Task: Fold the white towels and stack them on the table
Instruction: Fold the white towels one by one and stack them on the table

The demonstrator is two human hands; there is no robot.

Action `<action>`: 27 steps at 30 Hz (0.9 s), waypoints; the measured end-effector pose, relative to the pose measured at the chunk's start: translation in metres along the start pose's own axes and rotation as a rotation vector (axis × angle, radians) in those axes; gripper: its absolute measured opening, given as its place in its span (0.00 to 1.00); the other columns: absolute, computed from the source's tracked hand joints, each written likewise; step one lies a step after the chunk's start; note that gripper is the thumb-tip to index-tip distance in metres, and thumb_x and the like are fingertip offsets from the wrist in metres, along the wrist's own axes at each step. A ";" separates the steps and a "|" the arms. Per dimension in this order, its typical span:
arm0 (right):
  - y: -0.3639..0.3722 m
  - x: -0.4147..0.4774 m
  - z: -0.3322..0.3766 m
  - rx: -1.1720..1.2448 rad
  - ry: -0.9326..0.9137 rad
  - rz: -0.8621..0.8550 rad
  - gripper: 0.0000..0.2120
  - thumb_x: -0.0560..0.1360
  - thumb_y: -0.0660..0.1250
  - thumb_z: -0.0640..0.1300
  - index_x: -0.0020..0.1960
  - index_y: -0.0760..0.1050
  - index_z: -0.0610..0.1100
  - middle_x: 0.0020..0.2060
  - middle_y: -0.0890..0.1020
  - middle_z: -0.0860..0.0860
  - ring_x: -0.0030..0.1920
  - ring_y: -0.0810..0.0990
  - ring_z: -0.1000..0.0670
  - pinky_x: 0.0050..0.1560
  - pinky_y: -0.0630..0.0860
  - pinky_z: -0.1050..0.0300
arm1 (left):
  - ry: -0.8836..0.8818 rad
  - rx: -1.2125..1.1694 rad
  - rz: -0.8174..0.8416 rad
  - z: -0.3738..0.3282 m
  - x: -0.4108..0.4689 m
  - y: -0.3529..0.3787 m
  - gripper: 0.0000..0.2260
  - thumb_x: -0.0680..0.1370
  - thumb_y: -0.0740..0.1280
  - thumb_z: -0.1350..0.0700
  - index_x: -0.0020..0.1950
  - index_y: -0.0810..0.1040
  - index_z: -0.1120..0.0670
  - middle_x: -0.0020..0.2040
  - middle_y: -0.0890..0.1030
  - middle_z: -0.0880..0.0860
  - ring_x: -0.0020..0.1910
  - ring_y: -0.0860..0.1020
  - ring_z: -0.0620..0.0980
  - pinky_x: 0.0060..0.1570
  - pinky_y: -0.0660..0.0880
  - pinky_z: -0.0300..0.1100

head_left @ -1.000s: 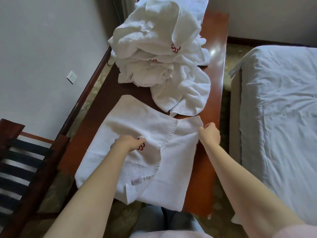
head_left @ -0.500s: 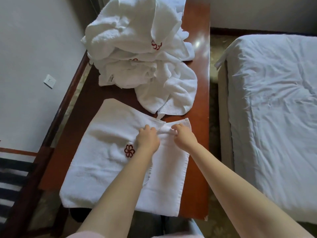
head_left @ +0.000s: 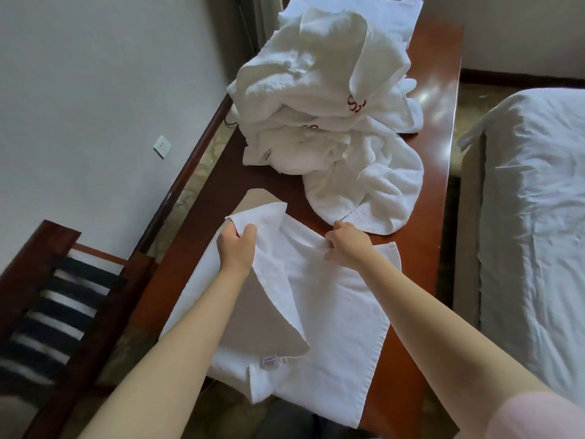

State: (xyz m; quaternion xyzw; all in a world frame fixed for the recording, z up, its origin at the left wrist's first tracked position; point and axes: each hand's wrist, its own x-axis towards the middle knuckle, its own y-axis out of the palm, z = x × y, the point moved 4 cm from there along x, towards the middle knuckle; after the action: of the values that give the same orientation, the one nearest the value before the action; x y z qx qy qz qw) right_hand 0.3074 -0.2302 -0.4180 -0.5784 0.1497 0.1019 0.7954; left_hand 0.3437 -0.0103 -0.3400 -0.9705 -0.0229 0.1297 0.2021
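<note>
A white towel (head_left: 329, 315) lies partly folded on the near end of the red-brown table (head_left: 437, 172). My left hand (head_left: 237, 251) grips a lifted corner of it and holds that layer raised, so a shaded underside shows beneath. My right hand (head_left: 348, 245) pinches the towel's far edge near the middle. A heap of crumpled white towels (head_left: 326, 99) with red embroidery fills the far half of the table. One towel of the heap (head_left: 376, 191) spills toward my right hand.
A bed with white sheets (head_left: 535, 217) stands close along the table's right side. A dark wooden chair with striped cushion (head_left: 53, 312) is at the left. The wall (head_left: 95, 90) with a socket (head_left: 162, 147) runs along the left.
My left hand has gone from the towel's middle to its far left corner and lifted that layer. The red flower mark is now hidden. My right hand stayed near the far edge.
</note>
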 end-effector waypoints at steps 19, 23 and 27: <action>-0.033 -0.007 -0.026 0.562 0.401 -0.294 0.17 0.80 0.56 0.49 0.51 0.78 0.38 0.44 0.82 0.46 0.45 0.79 0.44 0.43 0.74 0.51 | 0.139 0.503 0.492 0.017 0.017 0.068 0.10 0.78 0.64 0.55 0.57 0.77 0.55 0.59 0.77 0.54 0.60 0.74 0.51 0.53 0.69 0.40; -0.032 0.008 -0.001 0.419 0.334 -0.275 0.10 0.78 0.61 0.46 0.55 0.78 0.45 0.51 0.80 0.47 0.51 0.77 0.45 0.44 0.70 0.55 | 0.142 0.688 0.430 0.011 0.084 0.048 0.16 0.79 0.60 0.57 0.66 0.73 0.56 0.64 0.74 0.57 0.62 0.73 0.56 0.54 0.71 0.44; -0.027 0.031 0.026 0.413 0.259 -0.228 0.12 0.77 0.64 0.44 0.59 0.76 0.44 0.55 0.79 0.47 0.56 0.76 0.45 0.51 0.71 0.54 | 0.292 0.881 0.481 -0.001 0.141 0.052 0.19 0.79 0.60 0.61 0.70 0.71 0.58 0.68 0.71 0.60 0.66 0.69 0.60 0.62 0.71 0.50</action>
State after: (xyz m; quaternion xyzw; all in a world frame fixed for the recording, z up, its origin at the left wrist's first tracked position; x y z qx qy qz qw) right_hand 0.3487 -0.2142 -0.3975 -0.4250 0.2019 -0.0960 0.8772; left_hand 0.4800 -0.0446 -0.3940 -0.7791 0.2858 0.0329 0.5570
